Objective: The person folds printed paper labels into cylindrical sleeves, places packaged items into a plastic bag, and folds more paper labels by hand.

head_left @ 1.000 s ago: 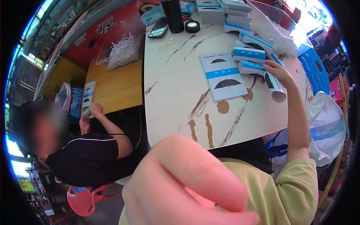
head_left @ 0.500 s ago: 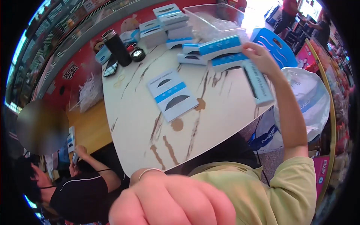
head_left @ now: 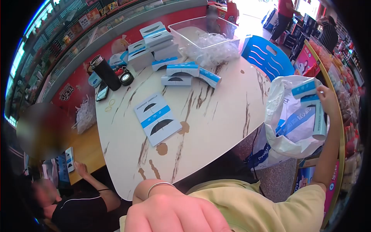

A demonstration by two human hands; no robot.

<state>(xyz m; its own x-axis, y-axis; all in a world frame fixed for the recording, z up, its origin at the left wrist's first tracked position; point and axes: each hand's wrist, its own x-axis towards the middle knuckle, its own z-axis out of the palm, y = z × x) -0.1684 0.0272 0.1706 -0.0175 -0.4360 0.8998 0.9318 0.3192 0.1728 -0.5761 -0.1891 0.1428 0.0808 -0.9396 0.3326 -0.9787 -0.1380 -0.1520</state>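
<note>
My right hand point(head_left: 329, 101) is closed on several umbrella sleeves point(head_left: 305, 91), blue and white curled card pieces, over the mouth of a white plastic bag point(head_left: 272, 116) at the right. My left hand point(head_left: 176, 210) is large and near the camera at the bottom, its fingers curled; whatever is inside them is hidden. A flat stack of umbrella cards point(head_left: 157, 119) with a blue band lies on the marble-patterned table point(head_left: 208, 127). Further back, several curled sleeves point(head_left: 183, 71) lie in a loose pile beside taller card stacks point(head_left: 156, 36).
A clear bin point(head_left: 205, 36) of plastic bags stands at the back. A black bottle point(head_left: 105, 72), a round black lid point(head_left: 126, 78) and a phone point(head_left: 102, 92) are at the back left. A co-worker point(head_left: 83, 205) sits at lower left. A blue chair point(head_left: 266, 58) stands behind the bag.
My right hand has taken several sleeves off the pile and carried them right, over the white bag. The view has turned toward the right. My left hand stays near the camera.
</note>
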